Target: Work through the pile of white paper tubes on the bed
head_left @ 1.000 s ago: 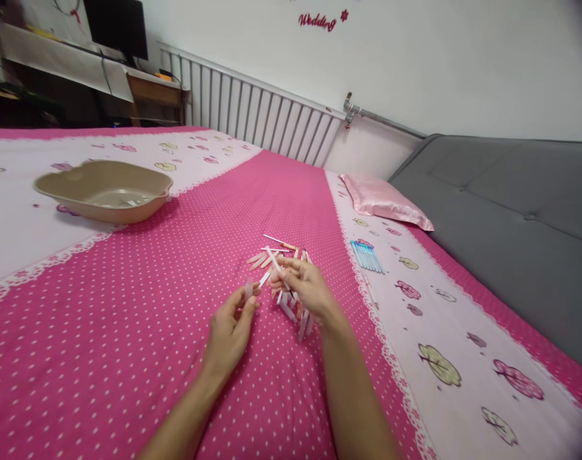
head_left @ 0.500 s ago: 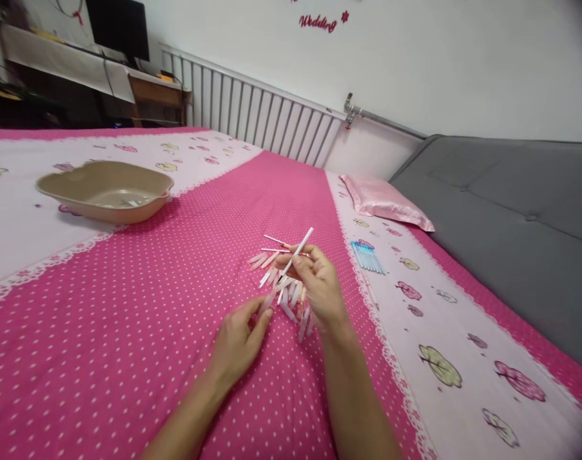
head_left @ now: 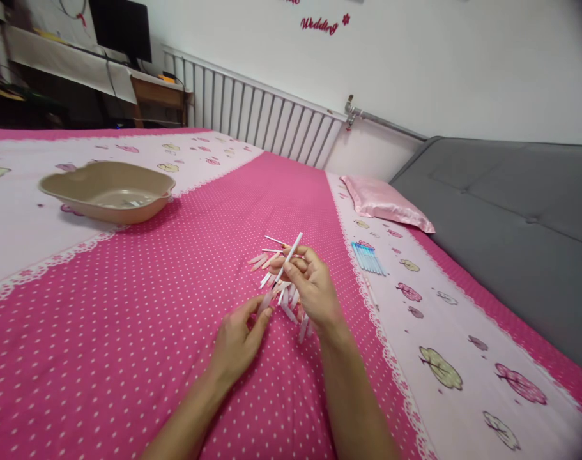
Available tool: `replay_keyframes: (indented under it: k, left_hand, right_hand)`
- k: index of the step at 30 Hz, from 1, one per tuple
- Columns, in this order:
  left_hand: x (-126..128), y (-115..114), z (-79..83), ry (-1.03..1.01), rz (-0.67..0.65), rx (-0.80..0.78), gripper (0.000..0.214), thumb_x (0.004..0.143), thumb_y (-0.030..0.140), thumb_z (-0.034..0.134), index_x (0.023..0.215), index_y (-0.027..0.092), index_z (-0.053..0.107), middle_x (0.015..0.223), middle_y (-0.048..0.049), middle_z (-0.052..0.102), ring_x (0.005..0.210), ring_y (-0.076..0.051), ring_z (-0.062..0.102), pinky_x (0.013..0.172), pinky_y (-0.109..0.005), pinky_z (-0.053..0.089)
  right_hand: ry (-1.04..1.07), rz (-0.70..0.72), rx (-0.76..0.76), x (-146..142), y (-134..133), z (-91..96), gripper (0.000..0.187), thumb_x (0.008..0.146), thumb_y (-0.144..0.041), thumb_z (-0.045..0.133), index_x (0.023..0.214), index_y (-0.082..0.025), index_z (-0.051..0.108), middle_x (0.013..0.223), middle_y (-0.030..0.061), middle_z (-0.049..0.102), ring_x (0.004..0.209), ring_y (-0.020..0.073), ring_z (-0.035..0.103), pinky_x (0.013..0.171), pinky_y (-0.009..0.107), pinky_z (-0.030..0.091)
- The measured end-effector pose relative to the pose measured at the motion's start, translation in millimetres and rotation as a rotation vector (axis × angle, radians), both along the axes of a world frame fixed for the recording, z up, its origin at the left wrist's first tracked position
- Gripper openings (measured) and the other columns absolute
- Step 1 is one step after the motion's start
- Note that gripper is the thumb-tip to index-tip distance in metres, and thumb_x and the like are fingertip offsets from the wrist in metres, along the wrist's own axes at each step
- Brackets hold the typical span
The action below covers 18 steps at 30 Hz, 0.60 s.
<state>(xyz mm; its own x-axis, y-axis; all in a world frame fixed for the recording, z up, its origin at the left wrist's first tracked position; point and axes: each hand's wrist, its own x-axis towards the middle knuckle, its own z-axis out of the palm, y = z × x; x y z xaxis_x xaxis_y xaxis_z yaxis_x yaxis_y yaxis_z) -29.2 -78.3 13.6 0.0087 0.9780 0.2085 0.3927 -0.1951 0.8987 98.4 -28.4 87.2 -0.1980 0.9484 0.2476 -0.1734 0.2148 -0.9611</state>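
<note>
Right hand (head_left: 314, 287): thumb and fingers pinched on a white stick (head_left: 291, 252), slanted, upper end toward one o'clock, dark tip toward seven. Left hand (head_left: 240, 329), at seven o'clock from the right: thumb and fingers pinched on a pale translucent piece (head_left: 264, 303), just below that tip (contact unclear). Loose pile of pale pieces and sticks (head_left: 289, 310) beside and beyond both hands, partly hidden. Farther out, on the pink bedspread (head_left: 142, 332): blue-ended sticks (head_left: 368, 259), two o'clock; beige basin (head_left: 87, 207), ten o'clock.
</note>
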Motion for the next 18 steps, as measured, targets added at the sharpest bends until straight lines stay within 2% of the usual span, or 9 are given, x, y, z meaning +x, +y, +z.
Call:
replay_keyframes:
  k: [6,9,11,13,18]
  left_hand:
    - [0.2,0.3,0.2,-0.01,0.004,0.008,0.036,0.087,0.043,0.042,0.105,0.018,0.061,0.084,-0.0056,0.066,0.078,-0.02,0.062,0.073,-0.031,0.048]
    - [0.3,0.8,0.9,-0.025,0.002,0.005,0.035,0.087,0.043,0.043,0.102,0.018,0.061,0.085,-0.0054,0.066,0.078,-0.02,0.062,0.072,-0.03,0.047]
    - [0.2,1.0,1.4,-0.034,-0.002,0.002,0.035,0.087,0.043,0.043,0.101,0.018,0.061,0.082,-0.0047,0.066,0.077,-0.02,0.061,0.071,-0.03,0.047]
    - [0.1,0.9,1.6,-0.038,-0.009,0.004,0.035,0.087,0.043,0.042,0.101,0.018,0.061,0.08,-0.0037,0.065,0.077,-0.019,0.061,0.071,-0.029,0.046]
    - [-0.4,-0.3,2.0,-0.05,-0.019,0.012,0.037,0.087,0.042,0.043,0.109,0.018,0.06,0.08,-0.0029,0.065,0.074,-0.018,0.061,0.071,-0.029,0.046]
  right_hand:
    - [-0.022,-0.008,0.013,-1.3,0.2,-2.5,0.02,0.08,-0.024,0.057,0.098,-0.022,0.049,0.089,0.0037,0.068,0.083,0.016,0.065,0.079,0.033,0.049]
    - [-0.044,0.014,0.025,-1.4,-1.0,-3.0,0.039,0.081,-0.022,0.055,0.118,-0.024,0.044,0.089,0.0036,0.068,0.083,0.0161,0.064,0.077,0.033,0.049]
    - [-0.076,0.043,0.042,-1.6,-2.5,-2.7,0.055,0.082,-0.02,0.054,0.133,-0.028,0.033,0.088,0.0025,0.067,0.082,0.0159,0.063,0.076,0.033,0.05]
    - [-0.122,0.059,0.059,-1.9,-4.1,-2.1,0.065,0.083,-0.019,0.052,0.14,-0.032,0.024,0.086,0.0015,0.066,0.08,0.0153,0.063,0.075,0.033,0.051]
    - [-0.214,0.075,0.076,-2.2,-5.5,-2.0,0.064,0.082,-0.017,0.052,0.139,-0.034,0.028,0.083,0.0007,0.064,0.075,0.0146,0.062,0.071,0.032,0.052]
